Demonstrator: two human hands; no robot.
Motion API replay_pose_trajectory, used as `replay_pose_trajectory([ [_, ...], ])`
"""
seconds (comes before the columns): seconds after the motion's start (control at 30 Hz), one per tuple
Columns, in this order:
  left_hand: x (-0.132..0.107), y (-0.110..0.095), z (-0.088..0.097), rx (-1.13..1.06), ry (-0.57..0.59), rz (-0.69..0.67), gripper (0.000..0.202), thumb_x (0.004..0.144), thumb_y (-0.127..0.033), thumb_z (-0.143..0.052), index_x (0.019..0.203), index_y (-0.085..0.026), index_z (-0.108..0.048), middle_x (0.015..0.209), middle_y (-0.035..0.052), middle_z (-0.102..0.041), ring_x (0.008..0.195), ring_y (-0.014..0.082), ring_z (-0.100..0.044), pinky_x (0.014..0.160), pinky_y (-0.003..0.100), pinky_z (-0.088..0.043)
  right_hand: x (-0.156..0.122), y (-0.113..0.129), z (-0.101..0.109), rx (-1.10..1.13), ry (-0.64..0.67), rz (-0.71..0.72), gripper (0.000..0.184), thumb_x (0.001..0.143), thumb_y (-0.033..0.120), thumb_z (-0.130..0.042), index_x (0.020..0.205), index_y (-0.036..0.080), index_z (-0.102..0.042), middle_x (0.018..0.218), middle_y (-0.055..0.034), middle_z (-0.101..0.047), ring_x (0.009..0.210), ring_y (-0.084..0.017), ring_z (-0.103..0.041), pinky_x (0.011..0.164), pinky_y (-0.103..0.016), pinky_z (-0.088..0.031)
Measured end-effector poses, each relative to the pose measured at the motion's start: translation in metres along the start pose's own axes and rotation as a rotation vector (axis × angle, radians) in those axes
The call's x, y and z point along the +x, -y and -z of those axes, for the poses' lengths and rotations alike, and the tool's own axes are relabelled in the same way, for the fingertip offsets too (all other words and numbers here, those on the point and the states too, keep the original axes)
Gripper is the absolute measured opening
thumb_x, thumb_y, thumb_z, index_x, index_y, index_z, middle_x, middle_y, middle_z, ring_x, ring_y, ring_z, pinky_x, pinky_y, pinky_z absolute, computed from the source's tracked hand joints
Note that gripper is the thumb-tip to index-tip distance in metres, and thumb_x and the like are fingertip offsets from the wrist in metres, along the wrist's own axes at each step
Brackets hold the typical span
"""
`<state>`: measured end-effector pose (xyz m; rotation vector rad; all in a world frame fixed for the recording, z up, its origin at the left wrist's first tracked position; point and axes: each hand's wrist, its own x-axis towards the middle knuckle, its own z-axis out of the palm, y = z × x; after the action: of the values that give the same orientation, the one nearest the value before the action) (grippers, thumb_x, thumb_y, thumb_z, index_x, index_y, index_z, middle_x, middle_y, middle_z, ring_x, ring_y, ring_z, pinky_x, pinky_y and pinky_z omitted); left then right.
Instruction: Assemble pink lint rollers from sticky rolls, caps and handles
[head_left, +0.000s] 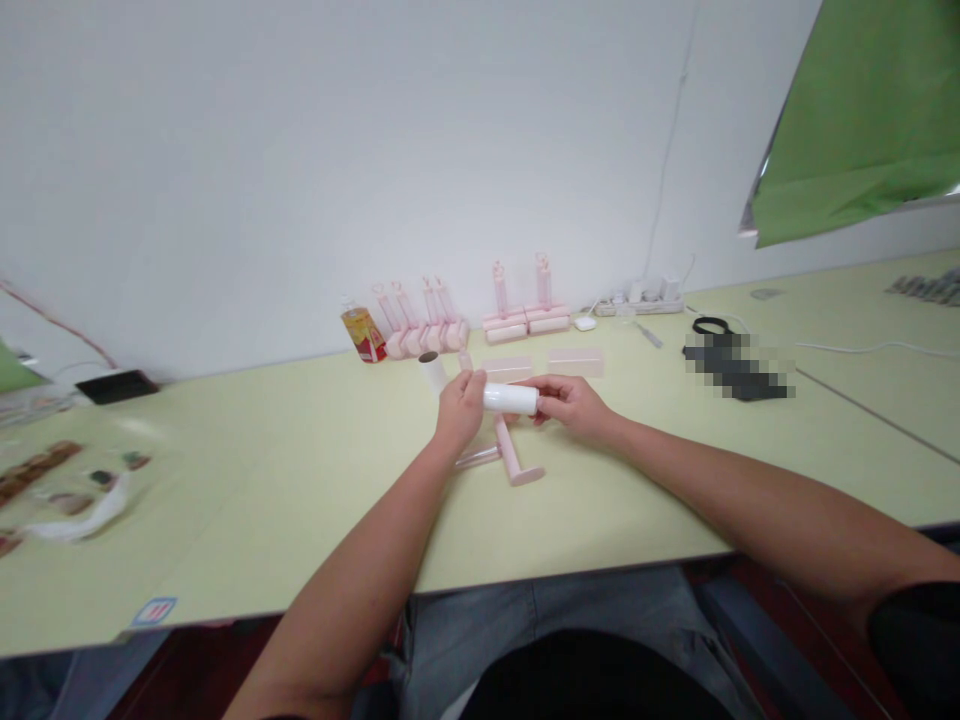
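A white sticky lint roll (511, 399) lies level between my two hands above the table. My left hand (460, 408) is closed around its left end. The fingers of my right hand (571, 406) pinch its right end. Below the roll, a pink lint roller handle (511, 452) lies on the table, its upper part partly hidden by my hands. A bare cardboard-cored white tube (431, 369) stands just behind my left hand. Pale pink covers (574, 361) lie behind my right hand.
Along the wall stand several pink lint rollers (427, 335) and a yellow-and-red bottle (364, 334). A power strip (639, 305) with cables, a knife-like tool (648, 335) and a roll of black tape (710, 326) are to the right. Bagged items (71, 500) lie at left.
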<state>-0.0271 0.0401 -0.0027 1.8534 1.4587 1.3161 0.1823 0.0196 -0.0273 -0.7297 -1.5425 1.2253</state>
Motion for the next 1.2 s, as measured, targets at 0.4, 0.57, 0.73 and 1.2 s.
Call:
replay_pose_trajectory([
  [0.4, 0.0003, 0.0006, 0.0, -0.017, 0.006, 0.005, 0.034, 0.09, -0.043, -0.044, 0.066, -0.018, -0.049, 0.055, -0.0035, -0.042, 0.056, 0.0124, -0.041, 0.052, 0.025, -0.027, -0.0002, -0.0012, 0.0004, -0.007, 0.014, 0.015, 0.043, 0.076, 0.026, -0.065, 0.117, 0.014, -0.068, 0.089, -0.0055, -0.072, 0.068, -0.014, -0.064, 0.063, -0.028, -0.054],
  [0.57, 0.0009, 0.0015, -0.0006, -0.019, 0.007, 0.019, 0.038, 0.091, -0.047, -0.043, 0.067, -0.018, -0.051, 0.054, -0.0036, -0.042, 0.055, 0.0124, -0.041, 0.051, 0.025, -0.027, -0.0009, 0.0009, -0.0002, -0.005, 0.02, 0.003, 0.043, 0.076, 0.028, -0.066, 0.117, 0.014, -0.068, 0.088, -0.0055, -0.071, 0.068, -0.014, -0.064, 0.064, -0.029, -0.055],
  [0.73, 0.0011, 0.0013, -0.0005, -0.02, 0.005, 0.02, 0.041, 0.091, -0.05, -0.042, 0.067, -0.018, -0.052, 0.053, -0.0032, -0.042, 0.055, 0.0125, -0.041, 0.05, 0.025, -0.027, -0.0014, 0.0023, -0.0007, 0.006, 0.019, 0.014, 0.043, 0.076, 0.03, -0.068, 0.116, 0.014, -0.069, 0.087, -0.0055, -0.071, 0.068, -0.015, -0.064, 0.063, -0.029, -0.055],
  [1.2, -0.0002, -0.0014, -0.0007, -0.13, 0.018, 0.09, 0.037, 0.089, -0.049, -0.044, 0.072, -0.018, -0.055, 0.05, -0.0032, -0.042, 0.047, 0.0118, -0.042, 0.042, 0.023, -0.03, -0.0001, -0.0068, 0.0048, 0.069, 0.051, 0.057, 0.049, 0.077, 0.042, -0.074, 0.118, 0.016, -0.066, 0.091, -0.0061, -0.071, 0.072, -0.016, -0.066, 0.068, -0.033, -0.058],
])
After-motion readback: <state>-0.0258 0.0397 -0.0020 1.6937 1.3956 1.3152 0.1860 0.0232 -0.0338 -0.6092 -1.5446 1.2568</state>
